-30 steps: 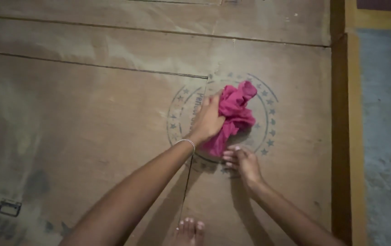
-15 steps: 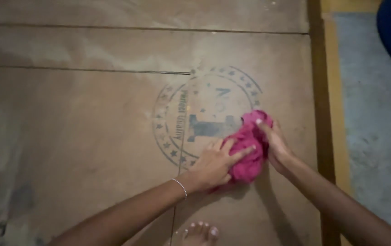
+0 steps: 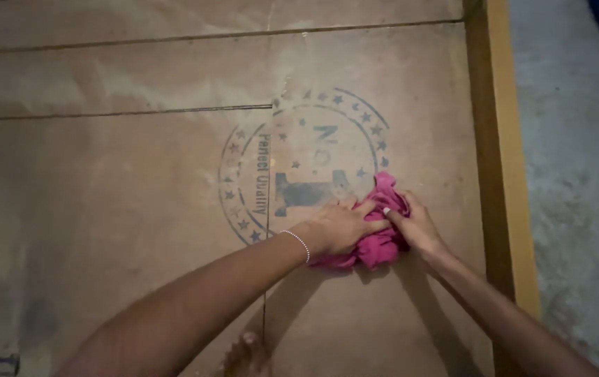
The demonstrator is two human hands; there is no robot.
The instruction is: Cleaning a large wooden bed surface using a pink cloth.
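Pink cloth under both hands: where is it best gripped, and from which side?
Probably the raised bunched folds at the far top of the pink cloth, coming from above. The left hand presses its near-left part flat and the right hand covers its right side, so only that crumpled ridge stands free of the wooden board.

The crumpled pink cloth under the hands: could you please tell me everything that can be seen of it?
The crumpled pink cloth is a soft, magenta fabric bunched into a wrinkled wad with many folds. It lies on the brown wooden board, at the lower right edge of the round blue stamp mark. The left hand presses flat on its left side, and the right hand grips its right side. Its lower edge spreads out flat on the board.
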